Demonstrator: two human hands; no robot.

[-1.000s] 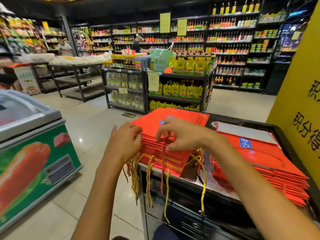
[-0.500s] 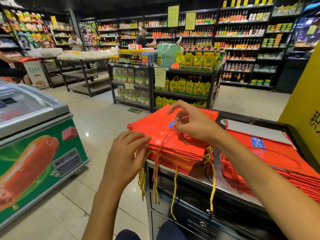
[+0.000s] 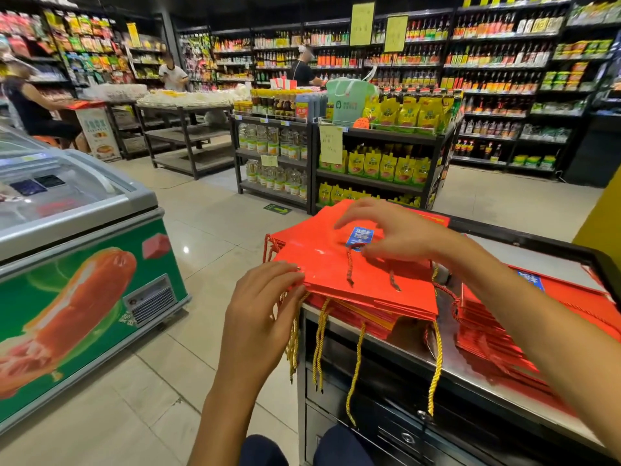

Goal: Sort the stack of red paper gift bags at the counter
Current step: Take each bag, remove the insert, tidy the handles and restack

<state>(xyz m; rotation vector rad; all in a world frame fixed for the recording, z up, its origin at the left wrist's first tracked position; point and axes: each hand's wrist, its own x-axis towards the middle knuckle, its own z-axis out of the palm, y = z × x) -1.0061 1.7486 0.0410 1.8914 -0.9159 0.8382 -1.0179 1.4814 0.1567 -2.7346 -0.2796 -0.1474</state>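
**Red gift bags handled at the surface edge**

A stack of red paper gift bags [image 3: 353, 280] is laid flat on the metal surface [image 3: 447, 351], its near-left corner overhanging the edge. The left hand [image 3: 258, 314] is set against that corner, its fingers [image 3: 285, 274] curled over the edge of the top bags. The right hand [image 3: 396, 230] is held over the top bag, where a red cord handle [image 3: 349, 264] is pinched between thumb and forefinger beside a blue label [image 3: 361, 237]; the other fingers are spread. Gold cord handles [image 3: 437, 364] are seen hanging down over the front. A second red stack [image 3: 504, 324] is partly hidden by the right forearm. A chest freezer [image 3: 84, 264] is seen to the left
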